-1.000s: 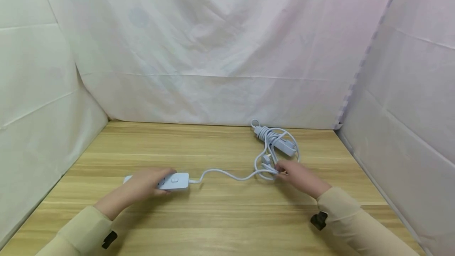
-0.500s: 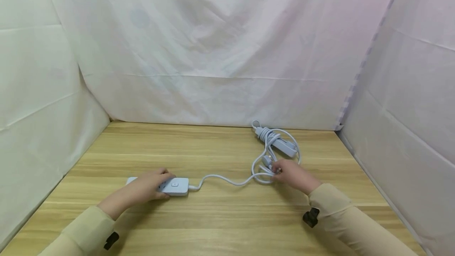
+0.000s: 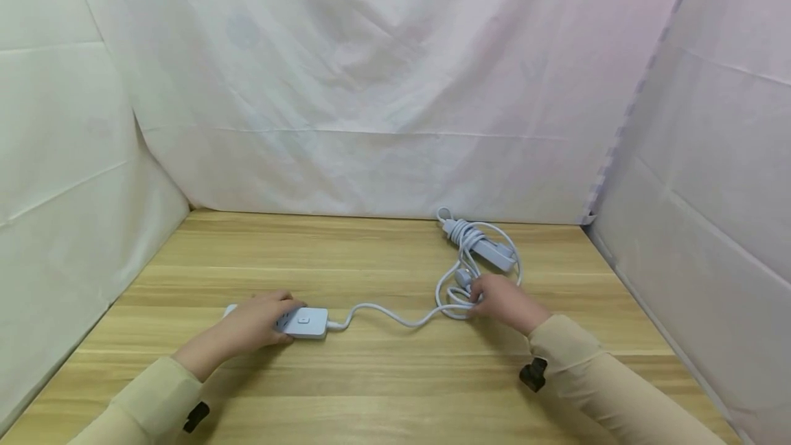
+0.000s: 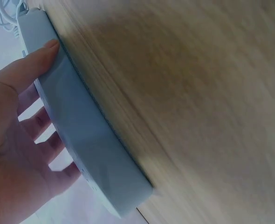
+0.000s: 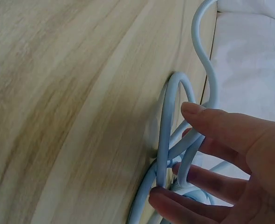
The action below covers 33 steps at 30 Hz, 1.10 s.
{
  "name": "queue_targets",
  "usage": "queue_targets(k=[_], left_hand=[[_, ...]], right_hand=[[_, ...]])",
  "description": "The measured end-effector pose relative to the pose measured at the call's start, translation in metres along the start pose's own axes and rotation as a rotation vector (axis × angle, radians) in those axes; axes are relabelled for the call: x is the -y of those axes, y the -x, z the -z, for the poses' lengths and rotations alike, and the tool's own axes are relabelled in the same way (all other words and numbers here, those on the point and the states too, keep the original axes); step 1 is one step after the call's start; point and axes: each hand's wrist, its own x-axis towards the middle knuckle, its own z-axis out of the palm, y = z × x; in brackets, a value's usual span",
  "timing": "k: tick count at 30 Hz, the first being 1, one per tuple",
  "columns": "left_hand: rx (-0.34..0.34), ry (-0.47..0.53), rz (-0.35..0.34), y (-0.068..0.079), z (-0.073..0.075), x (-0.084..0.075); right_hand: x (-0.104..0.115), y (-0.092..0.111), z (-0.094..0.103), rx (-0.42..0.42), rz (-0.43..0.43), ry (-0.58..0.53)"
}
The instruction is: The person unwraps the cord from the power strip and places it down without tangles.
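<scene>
The left hand [image 3: 256, 318] held the power strip [image 3: 312, 322] on the left part of the desk [image 3: 371, 376], its grip spread just to the strip's width, thumb along the near side and fingers over the far one. From the strip's right end the cord [image 3: 371, 305] ran across to the right hand [image 3: 503, 301], whose grip was nearly closed, thumb and fingers pinching a few loops. A plug [image 3: 463, 277] sat just beside those fingertips, and a second power strip [image 3: 496, 255], wound with cord, lay behind, near the back cloth [image 3: 371, 88]. Compared with a second before, the left strip lay slightly nearer the person, the right hand had shifted a little left, and the stretch of cord between them dipped more.
</scene>
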Motion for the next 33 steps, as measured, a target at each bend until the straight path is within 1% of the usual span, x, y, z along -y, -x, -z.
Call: queue_targets(k=[3,12,14,18,25,28,33], left_hand=[[-0.008,-0.044,0.033,-0.001,0.001,-0.002],[-0.005,-0.089,0.065,0.0,0.003,-0.003],[-0.01,-0.089,0.069,0.0,0.004,-0.002],[-0.02,-0.093,0.073,0.002,0.005,0.002],[-0.02,-0.109,0.099,0.006,0.005,0.011],[-0.043,-0.114,0.098,0.008,0.005,0.016],[-0.129,-0.143,0.059,0.01,0.006,0.024]], right_hand=[[0.0,-0.001,-0.002,-0.004,0.01,0.012],[0.007,0.001,-0.006,0.015,0.016,0.013],[0.01,0.002,-0.007,0.017,0.023,0.031],[0.02,0.002,-0.009,0.013,0.011,0.057],[0.037,-0.002,-0.014,0.027,0.049,0.067],[0.044,-0.006,-0.018,0.041,0.048,0.068],[0.051,-0.013,-0.023,0.045,0.073,0.097]])
